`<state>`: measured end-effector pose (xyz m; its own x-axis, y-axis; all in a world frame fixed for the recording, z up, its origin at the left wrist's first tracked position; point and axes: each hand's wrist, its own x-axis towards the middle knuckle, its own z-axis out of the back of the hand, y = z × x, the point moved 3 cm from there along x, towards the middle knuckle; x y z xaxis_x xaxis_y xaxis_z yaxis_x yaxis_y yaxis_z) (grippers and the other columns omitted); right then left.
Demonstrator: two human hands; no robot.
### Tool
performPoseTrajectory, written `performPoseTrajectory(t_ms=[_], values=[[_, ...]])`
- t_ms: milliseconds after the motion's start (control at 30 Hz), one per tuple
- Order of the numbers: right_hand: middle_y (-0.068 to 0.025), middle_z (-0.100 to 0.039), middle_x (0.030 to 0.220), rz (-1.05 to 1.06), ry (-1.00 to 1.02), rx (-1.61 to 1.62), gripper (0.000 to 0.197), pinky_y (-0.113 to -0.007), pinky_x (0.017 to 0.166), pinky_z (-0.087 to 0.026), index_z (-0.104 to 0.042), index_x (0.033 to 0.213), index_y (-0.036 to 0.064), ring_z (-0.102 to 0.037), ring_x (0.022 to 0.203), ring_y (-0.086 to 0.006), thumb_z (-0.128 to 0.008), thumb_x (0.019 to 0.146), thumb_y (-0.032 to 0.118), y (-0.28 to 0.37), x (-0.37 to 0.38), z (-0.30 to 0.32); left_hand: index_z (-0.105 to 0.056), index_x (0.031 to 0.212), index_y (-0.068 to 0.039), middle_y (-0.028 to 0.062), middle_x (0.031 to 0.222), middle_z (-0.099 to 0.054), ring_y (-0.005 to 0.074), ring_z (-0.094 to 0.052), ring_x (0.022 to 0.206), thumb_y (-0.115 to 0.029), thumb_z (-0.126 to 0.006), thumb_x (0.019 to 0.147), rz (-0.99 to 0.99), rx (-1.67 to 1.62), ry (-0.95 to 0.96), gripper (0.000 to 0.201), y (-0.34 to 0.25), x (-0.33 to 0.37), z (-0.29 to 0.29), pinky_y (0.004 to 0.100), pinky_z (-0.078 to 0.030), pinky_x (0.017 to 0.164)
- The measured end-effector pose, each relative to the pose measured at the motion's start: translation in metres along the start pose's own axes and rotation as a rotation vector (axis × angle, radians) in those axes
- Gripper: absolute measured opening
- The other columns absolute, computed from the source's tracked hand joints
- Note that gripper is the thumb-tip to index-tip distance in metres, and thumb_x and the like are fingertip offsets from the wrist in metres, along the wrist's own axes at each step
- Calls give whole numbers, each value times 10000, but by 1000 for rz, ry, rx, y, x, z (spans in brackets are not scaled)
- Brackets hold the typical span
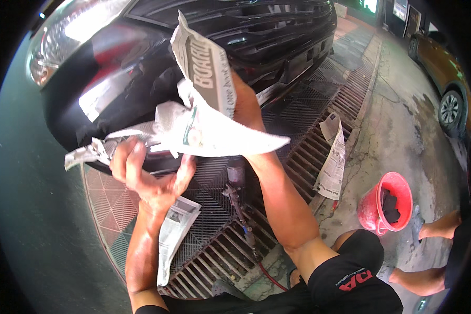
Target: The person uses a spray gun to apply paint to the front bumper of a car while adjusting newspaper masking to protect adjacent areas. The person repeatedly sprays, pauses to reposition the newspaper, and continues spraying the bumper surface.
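A crumpled sheet of newspaper [199, 123] spreads across the lower front corner of a black car bumper [136, 68], with one printed flap standing up. My left hand [149, 175] is at the paper's lower left edge. Its fingers curl over the paper and the dark bumper edge, and the thumb is on the other side. My right hand [246, 104] is behind the raised flap, touching the sheet. The flap hides its fingers, so their grip does not show.
A spray gun [238, 209] with a red hose is below my hands, over the metal grating [220, 251]. Loose newspapers [175, 230] lie left and right. A red bucket [369, 209] holding dark pieces stands right, near another person's legs [424, 282]. A brown car [442, 70] is beyond.
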<state>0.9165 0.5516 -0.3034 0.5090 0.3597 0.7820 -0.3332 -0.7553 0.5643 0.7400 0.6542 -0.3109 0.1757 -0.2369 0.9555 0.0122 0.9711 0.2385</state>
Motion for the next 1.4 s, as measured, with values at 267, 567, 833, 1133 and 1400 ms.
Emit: performPoseTrajectory(t_ms=[267, 567, 833, 1133, 1400], values=[[-105, -701, 1127, -92, -47, 373, 398, -276, 829, -575, -547, 1313, -9, -686, 941, -126, -735, 973, 81, -10, 18, 12, -674, 1305, 12, 127, 1177, -735, 184, -645, 1110, -164, -523, 1080, 610, -439, 280, 323, 10, 111, -11, 333, -481, 1002], [-112, -767, 1070, -100, -18, 218, 300, -267, 778, -590, -662, 1249, -12, -741, 925, -128, -724, 1000, 143, -6, 35, 26, -647, 1379, 27, 95, 1210, -731, 127, -665, 1083, -139, -645, 1055, 748, -589, 783, 364, 22, 157, -88, 297, -520, 980], [-171, -696, 1257, -406, -312, 62, 425, -351, 946, -546, -610, 1355, -29, -686, 1129, -219, -687, 1017, 216, -49, 32, 39, -715, 1123, 39, 33, 927, -721, 76, -630, 833, -146, -742, 986, 825, -514, 675, 232, 29, 158, -114, 246, -517, 778], [-142, -654, 1340, -433, -564, 528, 685, -321, 955, -548, -550, 1419, -43, -652, 1206, -190, -589, 1040, 527, -27, 21, 64, -655, 1136, 21, 45, 917, -701, 90, -626, 812, -148, -739, 989, 757, -300, 544, 239, 23, 161, -127, 258, -527, 750], [-103, -686, 1253, -338, -305, 599, 822, -319, 957, -537, -584, 1422, -9, -637, 1218, -147, -446, 1045, 709, -4, 31, 62, -652, 1155, 16, 39, 987, -699, 93, -631, 880, -48, -652, 1012, 672, -349, 626, 157, 18, 157, -127, 253, -526, 808]])
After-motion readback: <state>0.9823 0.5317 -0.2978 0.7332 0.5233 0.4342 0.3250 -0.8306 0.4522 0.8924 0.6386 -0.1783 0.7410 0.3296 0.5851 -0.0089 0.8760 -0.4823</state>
